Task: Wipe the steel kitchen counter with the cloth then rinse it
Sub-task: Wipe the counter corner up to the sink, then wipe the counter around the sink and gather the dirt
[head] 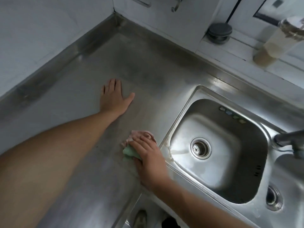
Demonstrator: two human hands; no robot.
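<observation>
The steel counter (102,66) fills the left and middle of the view and runs into a tiled corner. My left hand (113,96) lies flat on it, fingers straight, thumb spread to the right. A bunched pink and green cloth (131,145) sits near the counter's front, just left of the sink. My right hand (148,153) presses down on the cloth, fingers spread over its top and thumb curled at its green edge. The steel sink (218,129) lies to the right, with a round strainer drain (201,148) in its bottom.
A steel tap (286,139) reaches in from the right edge over the sink. On the tiled ledge behind stand a dark round stopper (219,32) and a clear jar of beige grains (278,41). A second drain hole (273,198) shows at the lower right.
</observation>
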